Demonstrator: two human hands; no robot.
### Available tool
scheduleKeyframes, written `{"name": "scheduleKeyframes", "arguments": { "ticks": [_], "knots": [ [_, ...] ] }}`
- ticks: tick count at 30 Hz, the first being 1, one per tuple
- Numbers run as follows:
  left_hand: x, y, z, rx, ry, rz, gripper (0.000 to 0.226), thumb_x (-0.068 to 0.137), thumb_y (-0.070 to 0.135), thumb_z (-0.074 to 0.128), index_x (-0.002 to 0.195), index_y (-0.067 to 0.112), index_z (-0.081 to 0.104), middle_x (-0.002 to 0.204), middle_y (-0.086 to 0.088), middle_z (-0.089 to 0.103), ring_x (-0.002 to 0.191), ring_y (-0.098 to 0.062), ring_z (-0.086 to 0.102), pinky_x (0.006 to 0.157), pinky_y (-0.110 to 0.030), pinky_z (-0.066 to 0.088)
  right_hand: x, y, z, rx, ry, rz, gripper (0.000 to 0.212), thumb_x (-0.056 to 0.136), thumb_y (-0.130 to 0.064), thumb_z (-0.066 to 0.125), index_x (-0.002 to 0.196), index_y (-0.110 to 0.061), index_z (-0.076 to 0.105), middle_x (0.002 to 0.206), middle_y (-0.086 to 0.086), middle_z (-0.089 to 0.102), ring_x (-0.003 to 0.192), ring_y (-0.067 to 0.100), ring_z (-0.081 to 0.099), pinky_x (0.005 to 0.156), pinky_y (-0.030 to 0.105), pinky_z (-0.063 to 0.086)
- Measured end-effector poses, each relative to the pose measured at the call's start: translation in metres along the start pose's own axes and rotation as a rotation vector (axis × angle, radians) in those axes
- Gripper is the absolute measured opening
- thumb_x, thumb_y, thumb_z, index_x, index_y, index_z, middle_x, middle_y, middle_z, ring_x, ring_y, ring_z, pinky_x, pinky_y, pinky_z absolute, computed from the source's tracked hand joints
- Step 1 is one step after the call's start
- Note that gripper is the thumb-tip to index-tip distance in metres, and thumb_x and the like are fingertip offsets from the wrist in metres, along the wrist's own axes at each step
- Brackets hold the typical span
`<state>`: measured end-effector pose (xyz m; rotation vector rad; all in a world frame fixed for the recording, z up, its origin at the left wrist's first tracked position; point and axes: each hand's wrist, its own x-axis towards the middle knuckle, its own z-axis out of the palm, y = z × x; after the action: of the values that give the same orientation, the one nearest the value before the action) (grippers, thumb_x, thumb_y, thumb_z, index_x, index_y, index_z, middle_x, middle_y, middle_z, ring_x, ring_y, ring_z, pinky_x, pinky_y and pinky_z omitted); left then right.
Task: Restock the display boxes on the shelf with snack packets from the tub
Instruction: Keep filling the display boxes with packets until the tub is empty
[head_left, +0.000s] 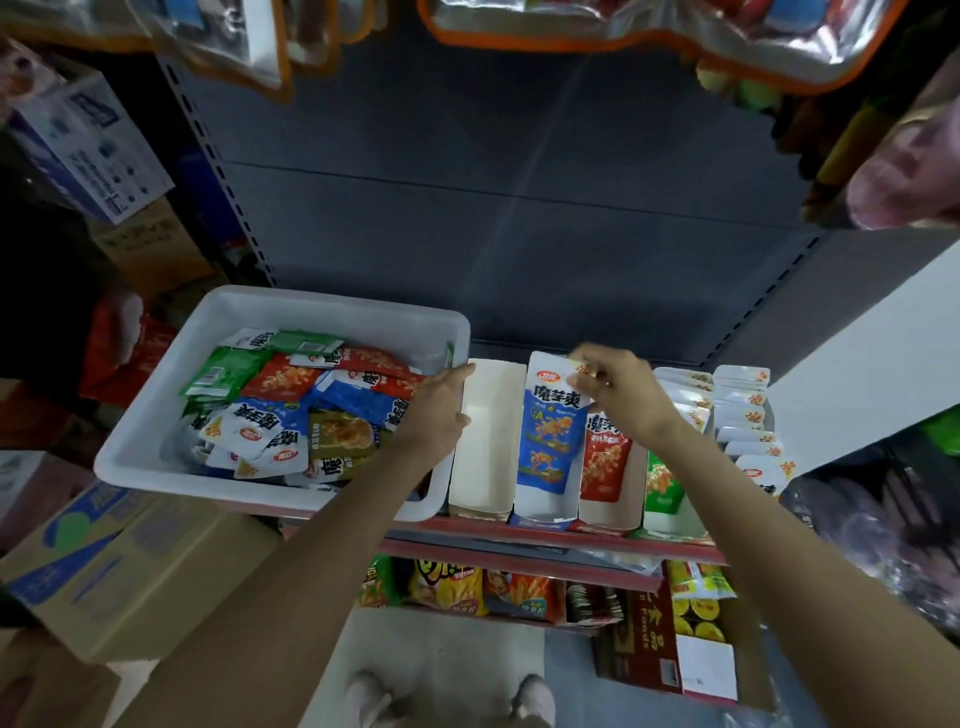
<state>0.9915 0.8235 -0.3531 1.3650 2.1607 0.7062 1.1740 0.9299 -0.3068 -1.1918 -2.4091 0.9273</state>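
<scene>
Two hands: both reach forward over the shelf edge (545, 538), bare forearms coming in from below.
Right hand (621, 395): fingers curled, pinching the white top corner of a blue snack packet (550, 431); the packet lies flat in the second display box (545, 512).
Left hand (441, 410): fingers straight and relaxed, holding nothing, resting at the near-right rim of the tub, fingertips touching the left wall of the empty display box (483, 441).
Between the hands: the empty box, its pale bottom bare, and the blue packet's box just beside it.
Under the right wrist: a third box with a red packet (605, 462) lying in it, partly covered by the hand.
Right of the right forearm: a box with a green packet (662, 480), then rows of upright white-topped packets (743, 410) packed close together.
Left of the left hand: white tub (156, 415) on the same shelf, touching the empty box, holding a loose heap of blue, red, green and olive packets (291, 405).
Below the arms: a lower shelf with yellow and orange snack bags (467, 587), and a dark red carton (644, 639) to the right.
Far left, below the tub: stacked cardboard cartons (119, 566).
Behind the hands: grey back panel (519, 208) of the shelving.
Overhead: hanging foil bags with orange edging (649, 31).
</scene>
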Motion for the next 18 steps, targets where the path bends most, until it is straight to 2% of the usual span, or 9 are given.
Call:
{"name": "scheduleKeyframes", "arguments": {
  "ticks": [1,3,5,8,12,14,16,18],
  "knots": [
    [0.0,-0.001,0.0,-0.005,0.004,-0.005,0.066,0.088,0.0,0.059,0.146,0.018,0.031,0.149,-0.005,0.036,0.138,-0.021,0.031,0.112,-0.031,0.027,0.003,0.004,0.006,-0.059,0.017,0.012,0.009,0.092,-0.011,0.058,0.097,-0.006,0.063,0.084,0.007,0.059,0.082,0.025,0.058,0.077,0.043,0.051],
    [0.001,-0.002,0.002,-0.006,0.01,-0.009,0.066,0.088,0.0,0.059,0.146,0.018,0.031,0.149,-0.005,0.037,0.138,-0.022,0.031,0.112,-0.032,0.027,0.008,0.011,0.016,-0.14,0.073,0.039,0.012,0.089,-0.009,0.062,0.097,-0.004,0.068,0.095,0.013,0.06,0.088,0.028,0.057,0.076,0.03,0.042],
    [0.001,-0.003,0.003,-0.006,0.008,-0.01,0.066,0.089,0.001,0.059,0.146,0.018,0.031,0.149,-0.005,0.037,0.138,-0.022,0.031,0.112,-0.033,0.027,0.009,0.018,0.026,-0.222,0.114,0.055,0.017,0.087,-0.007,0.062,0.101,-0.006,0.071,0.107,0.014,0.057,0.1,0.028,0.055,0.076,0.022,0.035],
    [0.0,-0.005,0.002,-0.024,-0.013,-0.012,0.066,0.089,0.001,0.059,0.146,0.019,0.031,0.149,-0.005,0.036,0.138,-0.022,0.031,0.112,-0.033,0.025,0.005,0.019,0.036,-0.397,0.153,0.053,0.026,0.089,-0.009,0.058,0.112,-0.012,0.067,0.115,0.01,0.052,0.111,0.026,0.048,0.084,0.03,0.038],
    [0.001,-0.008,0.005,-0.025,0.004,-0.004,0.066,0.089,0.002,0.058,0.146,0.019,0.03,0.149,-0.005,0.036,0.137,-0.021,0.032,0.112,-0.032,0.026,-0.002,0.014,0.042,-0.602,0.123,-0.028,0.031,0.086,-0.007,0.057,0.117,-0.012,0.059,0.118,0.011,0.05,0.112,0.029,0.044,0.087,0.038,0.037],
    [0.0,-0.008,0.006,-0.01,0.018,0.015,0.065,0.09,0.002,0.058,0.146,0.018,0.03,0.149,-0.005,0.036,0.138,-0.021,0.031,0.112,-0.03,0.026,-0.005,0.01,0.045,-0.581,0.131,-0.021,0.032,0.086,-0.009,0.06,0.118,-0.012,0.057,0.118,0.01,0.05,0.111,0.028,0.044,0.089,0.037,0.038],
    [-0.001,-0.011,0.005,-0.012,0.008,0.046,0.062,0.09,0.004,0.057,0.146,0.017,0.032,0.148,-0.005,0.038,0.137,-0.022,0.033,0.111,-0.03,0.026,-0.007,0.002,0.05,-0.461,0.147,-0.048,0.032,0.085,-0.009,0.063,0.117,-0.01,0.059,0.115,0.011,0.052,0.109,0.029,0.046,0.089,0.038,0.042],
    [-0.003,-0.016,-0.001,-0.054,0.019,0.083,0.053,0.091,0.006,0.057,0.141,0.015,0.04,0.14,-0.007,0.047,0.13,-0.023,0.043,0.107,-0.029,0.034,-0.008,-0.011,0.058,-0.361,0.124,-0.141,0.029,0.087,-0.009,0.062,0.116,-0.008,0.061,0.113,0.011,0.054,0.107,0.028,0.05,0.088,0.039,0.048]
  ]
}}
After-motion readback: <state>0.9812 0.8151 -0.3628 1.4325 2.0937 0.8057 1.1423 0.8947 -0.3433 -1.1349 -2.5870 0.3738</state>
